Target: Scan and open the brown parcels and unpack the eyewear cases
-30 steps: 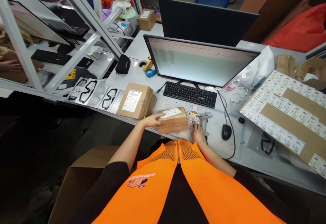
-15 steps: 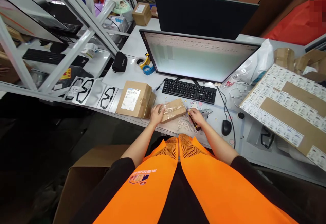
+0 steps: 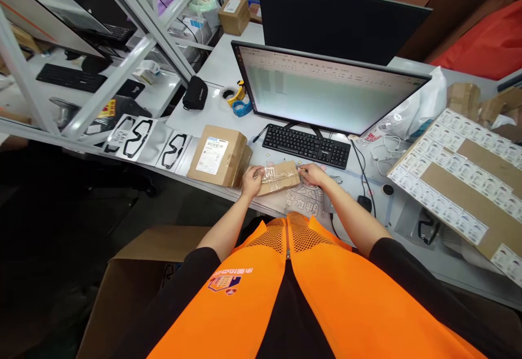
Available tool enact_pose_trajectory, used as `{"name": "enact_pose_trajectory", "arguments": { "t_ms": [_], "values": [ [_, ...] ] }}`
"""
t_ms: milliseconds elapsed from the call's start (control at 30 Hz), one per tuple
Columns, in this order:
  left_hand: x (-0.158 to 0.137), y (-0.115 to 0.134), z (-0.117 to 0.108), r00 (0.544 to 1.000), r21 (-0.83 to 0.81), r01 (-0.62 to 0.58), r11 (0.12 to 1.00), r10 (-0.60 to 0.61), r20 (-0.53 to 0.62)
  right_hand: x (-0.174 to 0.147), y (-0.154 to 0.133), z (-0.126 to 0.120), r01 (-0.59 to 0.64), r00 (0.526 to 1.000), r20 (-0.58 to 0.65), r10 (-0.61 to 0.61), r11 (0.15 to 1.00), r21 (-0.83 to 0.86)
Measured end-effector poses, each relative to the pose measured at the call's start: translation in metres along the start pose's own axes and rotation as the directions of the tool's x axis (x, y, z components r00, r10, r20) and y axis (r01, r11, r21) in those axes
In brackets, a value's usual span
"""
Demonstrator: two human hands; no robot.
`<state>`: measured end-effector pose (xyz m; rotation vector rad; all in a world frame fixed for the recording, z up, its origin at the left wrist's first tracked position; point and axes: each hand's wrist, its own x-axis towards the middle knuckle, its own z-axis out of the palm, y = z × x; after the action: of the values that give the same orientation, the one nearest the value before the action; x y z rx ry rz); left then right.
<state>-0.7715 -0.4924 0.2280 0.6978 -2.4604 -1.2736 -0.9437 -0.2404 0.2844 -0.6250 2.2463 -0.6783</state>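
A small brown cardboard box [image 3: 281, 178] lies on the desk in front of me, with shiny clear tape across its top. My left hand [image 3: 252, 181] grips its left end, the thumb over the top edge. At the opposite end, my right hand [image 3: 312, 174] has its fingers pinched together by the box's edge; whatever they hold is too small to make out. A larger cardboard box [image 3: 218, 155] with a white shipping label stands just left of my left hand.
Behind the box are a black keyboard [image 3: 306, 146] and a monitor [image 3: 326, 87]. A mouse [image 3: 365, 203] sits to the right, near a cardboard sheet [image 3: 457, 174] covered in labels. Tape rolls [image 3: 242, 109] and flat bagged black frames [image 3: 174, 151] lie to the left.
My right hand has moved slightly up against the box's right end. The black-and-yellow cutter that stuck out below it no longer shows. My left hand stays on the box.
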Motion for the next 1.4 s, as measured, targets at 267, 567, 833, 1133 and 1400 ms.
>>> {"name": "enact_pose_trajectory", "arguments": {
  "t_ms": [267,567,833,1133,1400],
  "values": [
    [0.001,0.009,0.005,0.992,-0.028,0.097,0.995,-0.098,-0.078,-0.037,0.014,0.007,-0.032,0.991,0.135,0.012,0.989,0.148],
    [-0.124,0.021,0.014,0.854,-0.117,0.52,0.846,-0.513,0.088,-0.081,0.018,0.093,-0.364,0.905,0.117,0.41,0.599,0.713],
    [-0.053,0.058,-0.044,0.976,-0.054,-0.019,0.998,0.03,0.214,-0.097,0.033,0.088,-0.316,0.901,-0.002,0.433,0.661,0.68],
    [-0.019,0.018,-0.03,0.941,0.264,-0.055,0.963,-0.039,0.336,-0.124,0.008,0.113,-0.193,0.978,0.036,0.206,0.823,0.534],
    [-0.034,0.019,-0.023,0.974,0.243,-0.001,0.97,-0.054,0.221,-0.115,-0.015,0.091,-0.174,0.981,-0.077,0.177,0.984,0.048]
  ]
}}
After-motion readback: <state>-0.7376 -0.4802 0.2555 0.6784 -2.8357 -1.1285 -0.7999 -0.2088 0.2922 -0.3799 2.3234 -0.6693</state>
